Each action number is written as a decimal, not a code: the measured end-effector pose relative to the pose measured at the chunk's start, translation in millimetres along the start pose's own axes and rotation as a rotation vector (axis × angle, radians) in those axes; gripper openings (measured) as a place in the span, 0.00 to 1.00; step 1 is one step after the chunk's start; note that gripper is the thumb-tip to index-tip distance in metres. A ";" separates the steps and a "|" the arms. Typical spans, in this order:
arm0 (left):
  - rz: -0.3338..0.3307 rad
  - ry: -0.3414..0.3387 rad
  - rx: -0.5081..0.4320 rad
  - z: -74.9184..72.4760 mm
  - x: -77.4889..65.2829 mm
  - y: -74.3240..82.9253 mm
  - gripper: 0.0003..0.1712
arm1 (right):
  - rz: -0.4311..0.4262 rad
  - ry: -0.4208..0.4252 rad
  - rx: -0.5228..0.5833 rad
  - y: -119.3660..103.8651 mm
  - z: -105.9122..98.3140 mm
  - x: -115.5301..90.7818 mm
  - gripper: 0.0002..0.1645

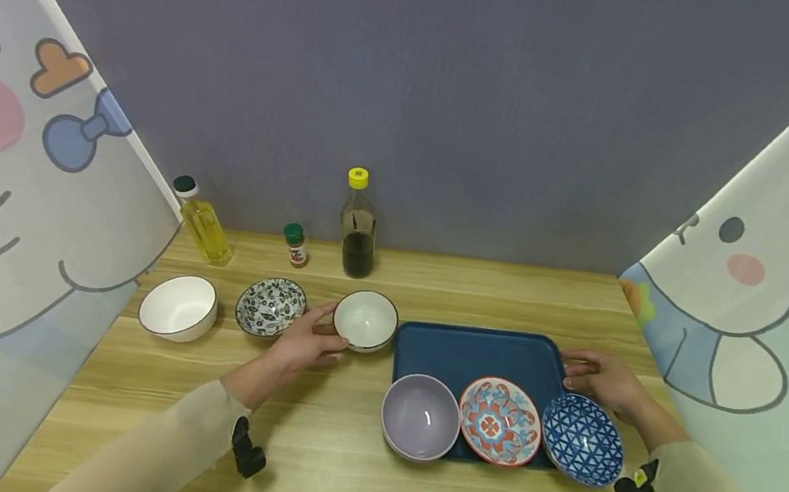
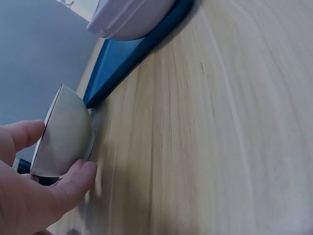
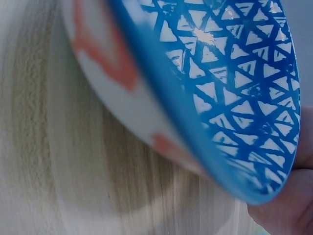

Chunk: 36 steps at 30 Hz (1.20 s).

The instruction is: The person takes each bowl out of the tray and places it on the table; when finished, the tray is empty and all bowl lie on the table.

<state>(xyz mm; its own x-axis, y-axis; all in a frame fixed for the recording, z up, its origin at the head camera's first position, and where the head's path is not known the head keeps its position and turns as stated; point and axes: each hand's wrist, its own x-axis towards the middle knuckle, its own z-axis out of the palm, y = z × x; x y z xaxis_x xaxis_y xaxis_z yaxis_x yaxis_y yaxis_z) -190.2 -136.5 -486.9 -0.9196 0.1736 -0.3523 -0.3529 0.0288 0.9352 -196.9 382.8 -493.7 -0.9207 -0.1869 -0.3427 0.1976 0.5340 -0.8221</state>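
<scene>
My left hand holds a small white bowl with a dark rim by its left side, just left of the blue tray. In the left wrist view the thumb is at this bowl's rim, and other fingers lie low against its wall. My right hand rests by the tray's right edge, behind a blue-and-white triangle-patterned bowl; its fingers look relaxed. In the right wrist view that bowl hides most of the hand. A purple bowl and a red floral bowl stand along the tray's front.
To the left are a larger white bowl and a black floral bowl. Behind them stand an oil bottle, a green-capped spice jar and a yellow-capped dark sauce bottle. A grey partition closes the table's back.
</scene>
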 end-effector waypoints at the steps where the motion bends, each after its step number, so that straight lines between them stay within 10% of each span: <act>1: 0.010 -0.002 0.020 -0.5 -1.0 0.7 0.48 | -0.001 -0.002 0.001 0.0 0.1 0.2 0.35; 17: 0.101 -0.012 0.176 -12.2 -32.6 33.0 0.31 | 0.005 -0.007 0.001 -1.1 -0.4 1.4 0.35; 25: 0.038 -0.222 0.143 10.7 -53.2 14.4 0.24 | -0.004 -0.022 0.004 -1.2 -0.4 -0.9 0.35; 36: -0.028 -0.314 0.022 41.6 -57.5 -10.7 0.32 | -0.005 -0.013 -0.007 0.5 -1.6 0.8 0.35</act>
<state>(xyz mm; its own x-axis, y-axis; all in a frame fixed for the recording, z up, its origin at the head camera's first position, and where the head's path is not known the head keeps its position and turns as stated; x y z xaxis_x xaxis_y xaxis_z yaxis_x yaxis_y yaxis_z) -126.4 -105.9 -475.3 -0.8104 0.4677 -0.3529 -0.3699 0.0586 0.9272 -198.0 384.2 -493.6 -0.9170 -0.2006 -0.3448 0.1906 0.5390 -0.8205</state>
